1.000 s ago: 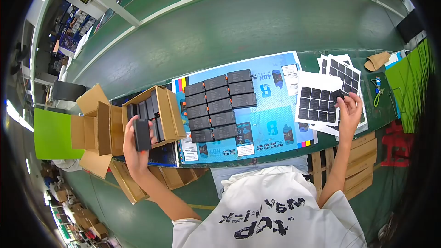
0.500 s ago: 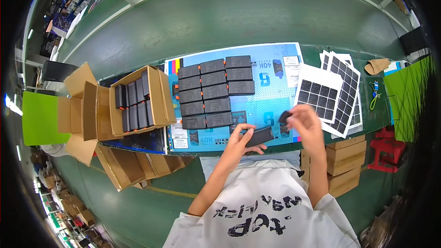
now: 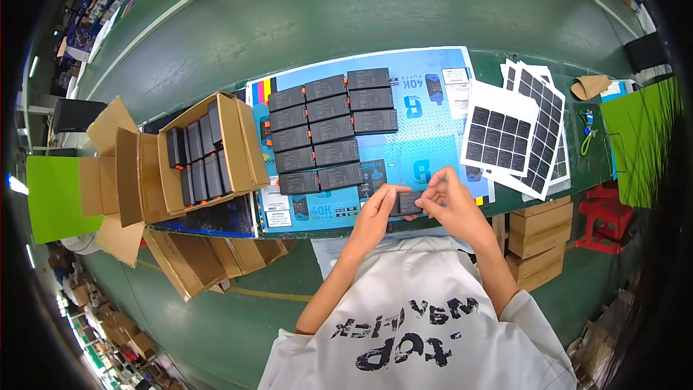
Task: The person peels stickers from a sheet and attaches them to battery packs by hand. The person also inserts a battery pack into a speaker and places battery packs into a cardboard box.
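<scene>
- Gripping one end of a black device (image 3: pixel 408 204), the left hand (image 3: pixel 371 222) has bent fingers.
- The device is between both hands.
- The right hand (image 3: pixel 449 206) is partly closed, its fingertips touching the device's top.
- Left of them, a cardboard box (image 3: pixel 250 146) holds two rows of black blocks (image 3: pixel 206 175).

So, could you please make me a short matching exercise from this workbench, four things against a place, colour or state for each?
Column one
1. Stool
2. Label sheets
3. Open box
4. Left hand

Column two
a. Holding one black device
b. Beside the blue poster, on its left, with black devices inside
c. Red, below table height
d. Overlapping one another, right of the device rows

Right pairs: 1-c, 2-d, 3-b, 4-a.
</scene>
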`<state>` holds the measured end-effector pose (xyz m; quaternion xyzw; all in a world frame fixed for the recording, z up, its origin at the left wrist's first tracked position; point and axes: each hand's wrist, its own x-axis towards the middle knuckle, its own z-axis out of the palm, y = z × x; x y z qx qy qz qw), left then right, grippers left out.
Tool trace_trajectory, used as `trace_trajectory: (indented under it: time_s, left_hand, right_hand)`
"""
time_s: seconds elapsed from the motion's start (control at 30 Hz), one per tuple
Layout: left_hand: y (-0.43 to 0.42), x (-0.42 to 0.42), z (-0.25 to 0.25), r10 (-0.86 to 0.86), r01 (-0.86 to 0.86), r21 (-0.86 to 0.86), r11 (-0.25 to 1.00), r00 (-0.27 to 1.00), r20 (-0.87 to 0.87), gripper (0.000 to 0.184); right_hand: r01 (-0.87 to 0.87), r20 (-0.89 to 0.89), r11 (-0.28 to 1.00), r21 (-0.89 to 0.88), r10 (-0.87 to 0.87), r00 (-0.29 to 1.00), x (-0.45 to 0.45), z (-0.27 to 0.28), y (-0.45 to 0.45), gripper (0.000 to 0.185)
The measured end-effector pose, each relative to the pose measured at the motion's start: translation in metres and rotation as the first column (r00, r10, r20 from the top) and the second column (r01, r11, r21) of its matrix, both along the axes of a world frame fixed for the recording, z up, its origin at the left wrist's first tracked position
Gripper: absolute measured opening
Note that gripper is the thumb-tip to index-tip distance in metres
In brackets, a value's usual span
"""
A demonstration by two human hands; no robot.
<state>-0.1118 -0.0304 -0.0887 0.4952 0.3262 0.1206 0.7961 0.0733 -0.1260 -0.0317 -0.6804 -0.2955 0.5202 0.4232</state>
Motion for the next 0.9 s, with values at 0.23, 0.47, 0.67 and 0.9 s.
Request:
trace_trajectory:
  time_s: [0.23,0.47,0.67,0.9]
  left_hand:
    - [-0.001,-0.005,-0.014,0.004,-0.001,0.073,0.997,0.999,-0.042,0.042]
    - [0.0,-0.002,0.011,-0.013,0.036,0.167,0.985,0.99,-0.141,0.041]
    - [-0.001,-0.001,0.014,0.004,0.028,0.183,0.983,0.985,-0.171,0.041]
    - [0.001,0.002,0.024,0.016,0.002,0.143,0.99,0.992,-0.128,0.04]
  right_hand:
    - [0.01,0.024,1.0,-0.01,-0.01,1.0,0.001,0.001,-0.001,0.038]
    - [-0.006,0.07,1.0,-0.022,0.008,0.998,-0.003,0.007,0.003,0.04]
    - [-0.011,0.117,1.0,-0.025,0.014,0.993,-0.005,0.004,0.002,0.042]
    - [0.002,0.11,1.0,-0.021,0.0,0.994,-0.006,0.006,0.003,0.045]
